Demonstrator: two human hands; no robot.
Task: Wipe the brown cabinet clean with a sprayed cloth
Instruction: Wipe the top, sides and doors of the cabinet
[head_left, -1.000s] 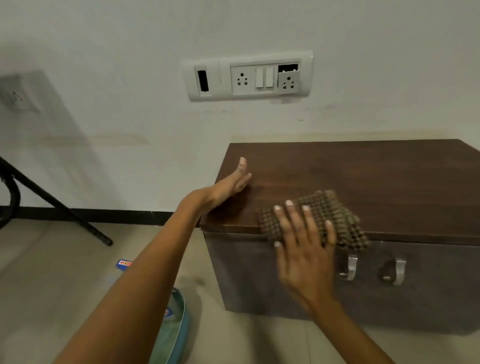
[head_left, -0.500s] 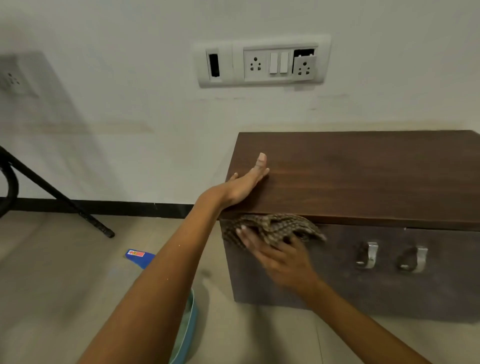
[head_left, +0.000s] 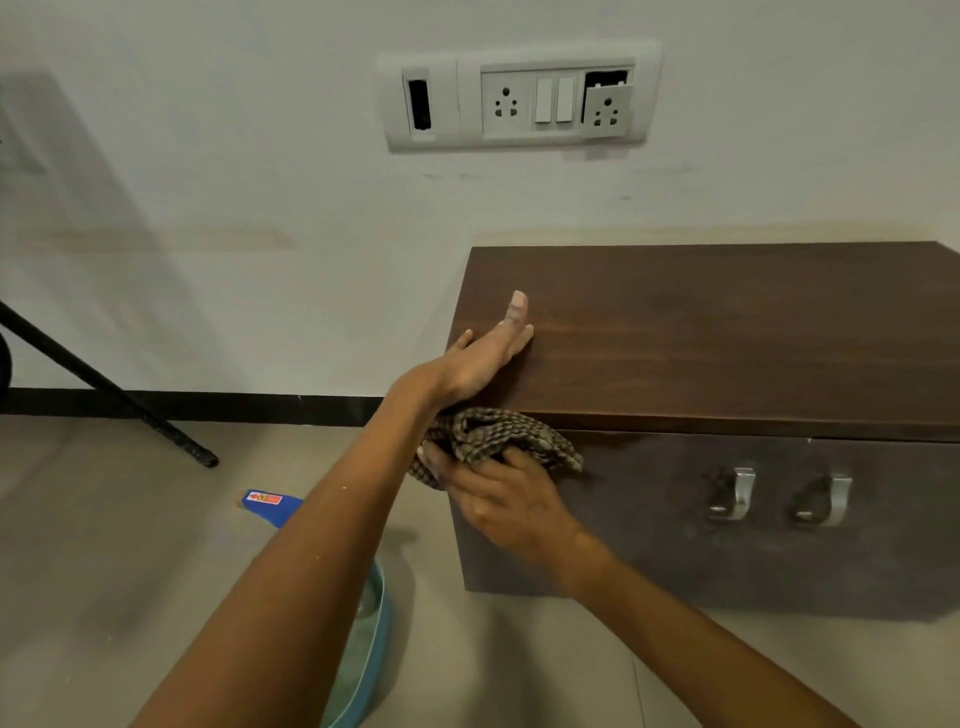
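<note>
Brown cabinet (head_left: 727, 338): R hand (head_left: 498, 499) grips cloth (head_left: 493, 434), prob. pressing.

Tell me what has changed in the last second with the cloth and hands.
The right hand slid the cloth off the cabinet top, down and left to the front's upper left corner, and now grips it bunched instead of pressing it flat. The left hand stayed flat on the top's left edge.

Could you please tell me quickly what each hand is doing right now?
Left hand: open, resting on the cabinet top.
Right hand: gripping the cloth.
</note>
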